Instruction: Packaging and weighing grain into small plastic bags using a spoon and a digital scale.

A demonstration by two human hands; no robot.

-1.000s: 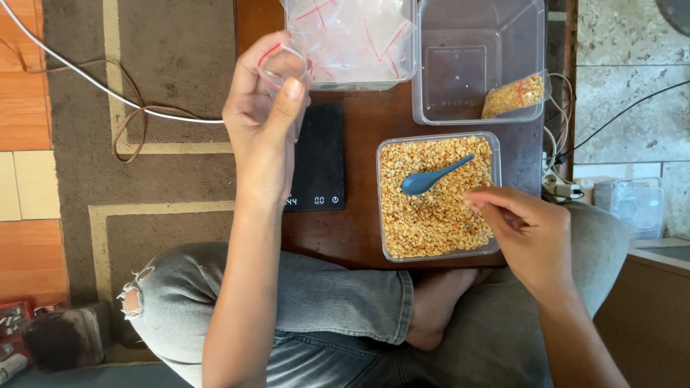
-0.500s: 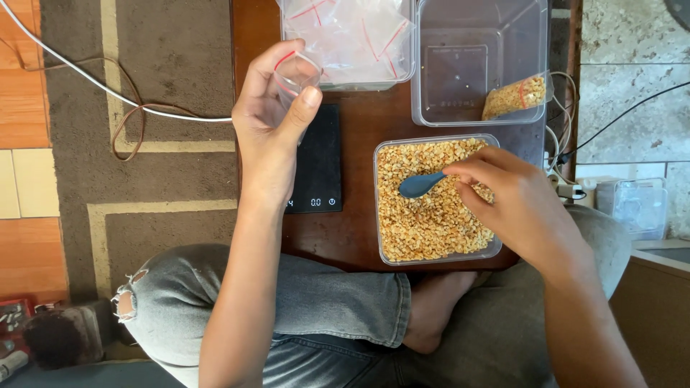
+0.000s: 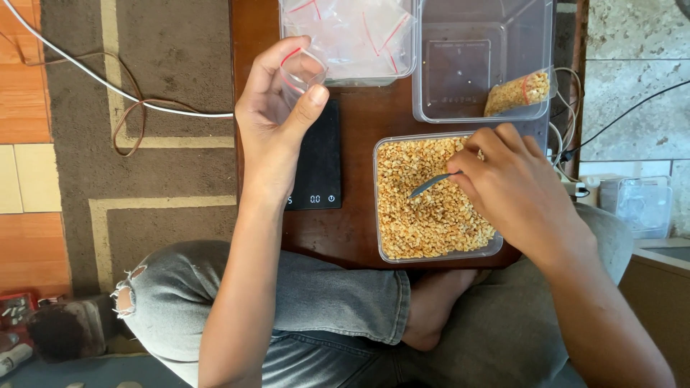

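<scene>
Left hand (image 3: pixel 277 118): fingers clamped on a small clear zip bag (image 3: pixel 300 72) above the scale (image 3: pixel 316 162). Right hand (image 3: pixel 514 190): fingers clamped on a blue spoon (image 3: pixel 430 185) in the grain tub (image 3: pixel 431 201).

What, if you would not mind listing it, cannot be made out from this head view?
- Spoon: its bowl end is covered by the right hand.
- Small clear bag: the left hand covers its lower part.
- Black scale: the left hand hides one side.
- Bag tub: cut off by the top edge.
</scene>
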